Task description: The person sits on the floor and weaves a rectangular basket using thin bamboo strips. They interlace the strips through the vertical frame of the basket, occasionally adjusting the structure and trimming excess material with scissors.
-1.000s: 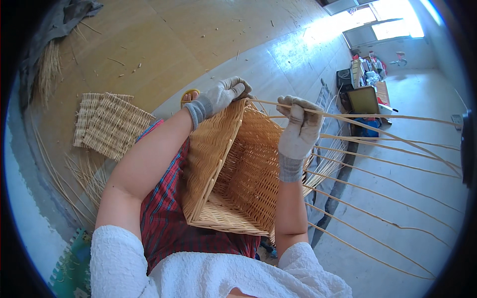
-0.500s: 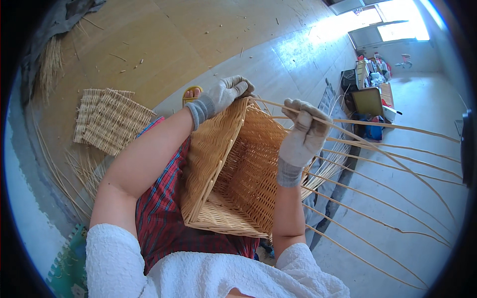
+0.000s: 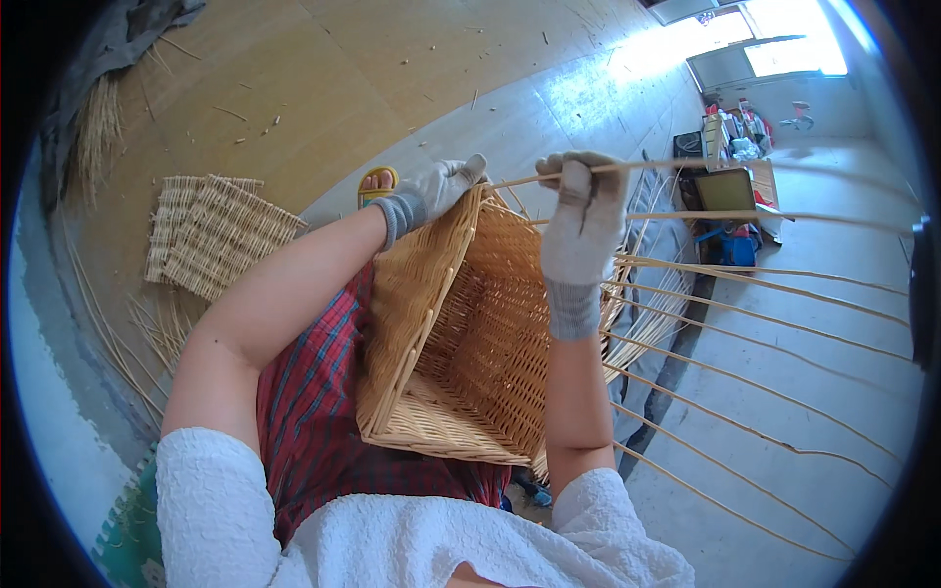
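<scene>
A woven rattan basket [image 3: 453,358] rests tilted on my lap, its opening toward me and long loose strands fanning out to the right. My left hand [image 3: 438,188], in a pale grey glove, is closed at the basket's upper corner, where a strand meets the rim; its fingertips partly hide what they pinch. My right hand [image 3: 583,220], also gloved, grips a long pale strand [image 3: 515,182] a short way right of that corner, with the strand running on past it, blurred.
Two woven panels [image 3: 221,235] lie on the tan floor at left, near scattered strips [image 3: 147,333]. A bundle of fibres [image 3: 98,137] is at upper left, a green mat [image 3: 127,514] at lower left. Boxes and clutter [image 3: 730,186] stand behind the strands at right, below a window.
Since the earlier frames my right hand has moved up, raising the strand it holds, which now runs nearly level. My left hand stays at the corner, shifted very slightly.
</scene>
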`<move>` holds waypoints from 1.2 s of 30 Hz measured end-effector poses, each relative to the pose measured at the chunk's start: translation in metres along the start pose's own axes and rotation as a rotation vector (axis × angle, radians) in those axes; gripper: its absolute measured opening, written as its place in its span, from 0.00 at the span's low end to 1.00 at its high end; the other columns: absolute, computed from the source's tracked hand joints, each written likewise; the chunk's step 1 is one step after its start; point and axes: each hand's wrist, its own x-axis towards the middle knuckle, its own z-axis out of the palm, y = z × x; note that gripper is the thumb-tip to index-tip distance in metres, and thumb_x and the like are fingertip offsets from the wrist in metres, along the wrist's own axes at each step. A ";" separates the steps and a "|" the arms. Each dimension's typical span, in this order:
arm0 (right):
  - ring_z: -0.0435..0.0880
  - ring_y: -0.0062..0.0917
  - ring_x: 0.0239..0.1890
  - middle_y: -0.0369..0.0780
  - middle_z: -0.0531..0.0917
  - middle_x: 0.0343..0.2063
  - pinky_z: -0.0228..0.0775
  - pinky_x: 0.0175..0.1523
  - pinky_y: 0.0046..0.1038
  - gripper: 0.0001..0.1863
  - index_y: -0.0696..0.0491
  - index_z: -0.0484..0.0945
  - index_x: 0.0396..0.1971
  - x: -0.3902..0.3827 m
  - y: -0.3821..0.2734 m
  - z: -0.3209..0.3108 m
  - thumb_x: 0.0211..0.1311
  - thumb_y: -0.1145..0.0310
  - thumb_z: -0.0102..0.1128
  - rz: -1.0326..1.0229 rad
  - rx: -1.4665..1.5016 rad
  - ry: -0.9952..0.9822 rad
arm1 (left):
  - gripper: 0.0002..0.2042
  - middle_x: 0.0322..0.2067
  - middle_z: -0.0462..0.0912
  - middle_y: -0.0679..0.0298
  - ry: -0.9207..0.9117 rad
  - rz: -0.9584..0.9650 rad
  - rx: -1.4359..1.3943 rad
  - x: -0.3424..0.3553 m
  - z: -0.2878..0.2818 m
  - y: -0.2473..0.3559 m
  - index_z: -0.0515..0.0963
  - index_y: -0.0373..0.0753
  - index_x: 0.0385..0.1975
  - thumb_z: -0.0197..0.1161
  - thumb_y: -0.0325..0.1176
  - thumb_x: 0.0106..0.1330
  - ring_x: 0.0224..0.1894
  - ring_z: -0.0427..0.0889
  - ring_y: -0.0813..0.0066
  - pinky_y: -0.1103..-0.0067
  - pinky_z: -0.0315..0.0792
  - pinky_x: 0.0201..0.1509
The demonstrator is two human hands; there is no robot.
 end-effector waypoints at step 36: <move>0.56 0.14 0.11 0.30 0.61 0.12 0.45 0.15 0.22 0.36 0.49 0.60 0.15 0.050 0.063 0.063 0.67 0.31 0.45 0.021 0.531 -0.132 | 0.13 0.49 0.78 0.66 -0.077 0.341 -0.437 -0.026 -0.008 0.030 0.72 0.39 0.53 0.58 0.37 0.76 0.54 0.75 0.80 0.79 0.70 0.59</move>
